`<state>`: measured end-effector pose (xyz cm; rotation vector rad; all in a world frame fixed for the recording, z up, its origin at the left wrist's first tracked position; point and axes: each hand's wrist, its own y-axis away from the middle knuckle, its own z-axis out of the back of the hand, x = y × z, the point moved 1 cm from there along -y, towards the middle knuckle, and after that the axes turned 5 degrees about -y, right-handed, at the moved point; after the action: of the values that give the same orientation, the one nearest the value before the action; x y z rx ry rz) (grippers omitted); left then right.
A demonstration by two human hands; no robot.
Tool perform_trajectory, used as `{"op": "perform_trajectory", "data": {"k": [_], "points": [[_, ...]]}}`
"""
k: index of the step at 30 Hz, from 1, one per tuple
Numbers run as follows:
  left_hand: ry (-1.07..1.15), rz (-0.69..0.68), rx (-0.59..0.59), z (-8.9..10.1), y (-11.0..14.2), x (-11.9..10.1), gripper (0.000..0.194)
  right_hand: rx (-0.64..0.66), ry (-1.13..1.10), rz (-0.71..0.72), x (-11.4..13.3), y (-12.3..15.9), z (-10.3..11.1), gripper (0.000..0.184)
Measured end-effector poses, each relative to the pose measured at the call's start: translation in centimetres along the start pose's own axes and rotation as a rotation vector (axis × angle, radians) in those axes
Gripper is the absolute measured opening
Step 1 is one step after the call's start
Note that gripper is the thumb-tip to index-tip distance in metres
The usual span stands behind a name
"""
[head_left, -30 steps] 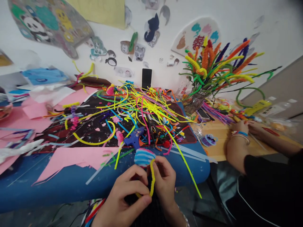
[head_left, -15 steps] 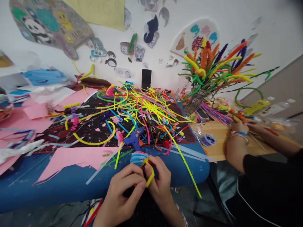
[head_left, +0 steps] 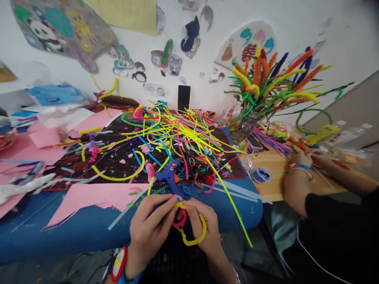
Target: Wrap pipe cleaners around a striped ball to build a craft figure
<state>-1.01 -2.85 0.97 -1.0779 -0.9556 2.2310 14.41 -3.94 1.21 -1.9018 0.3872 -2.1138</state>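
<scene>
My left hand (head_left: 149, 228) and my right hand (head_left: 204, 227) meet at the near edge of the blue table (head_left: 74, 230), both pinched on a small pipe-cleaner piece (head_left: 180, 216). The piece shows a pink curl and a bit of blue at my fingertips, mostly hidden by them. A yellow pipe cleaner (head_left: 194, 238) loops down from it under my right hand. A blue glue gun (head_left: 169, 177) lies just beyond my fingers. A bright wristband (head_left: 118, 262) sits on my left wrist.
A tangle of coloured pipe cleaners (head_left: 177, 138) covers a dark mat. Pink paper (head_left: 97, 195) lies to the left. A vase of pipe-cleaner flowers (head_left: 254, 102) and a phone (head_left: 183, 98) stand at the back. Another person's arm (head_left: 296, 185) rests on the wooden table at right.
My hands turned the striped blue piece down and away, so it is now mostly hidden. The yellow pipe cleaner swung from upright into a loop below my right hand.
</scene>
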Motion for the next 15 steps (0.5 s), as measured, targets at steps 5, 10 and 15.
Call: {"op": "perform_trajectory", "data": {"k": [5, 10, 15], "points": [[-0.034, -0.023, -0.057, -0.2, 0.3, 0.3, 0.035, 0.017, -0.213, -0.165, -0.1, -0.1, -0.1, 0.035], [-0.206, -0.113, -0.098, -0.1, 1.8, 1.2, 0.036, -0.039, -0.187, -0.124, -0.3, -0.1, 0.1, 0.022], [-0.23, -0.127, -0.161, -0.6, 2.1, 1.1, 0.032, -0.152, 0.006, 0.163, 0.1, 0.2, 0.2, 0.011]]}}
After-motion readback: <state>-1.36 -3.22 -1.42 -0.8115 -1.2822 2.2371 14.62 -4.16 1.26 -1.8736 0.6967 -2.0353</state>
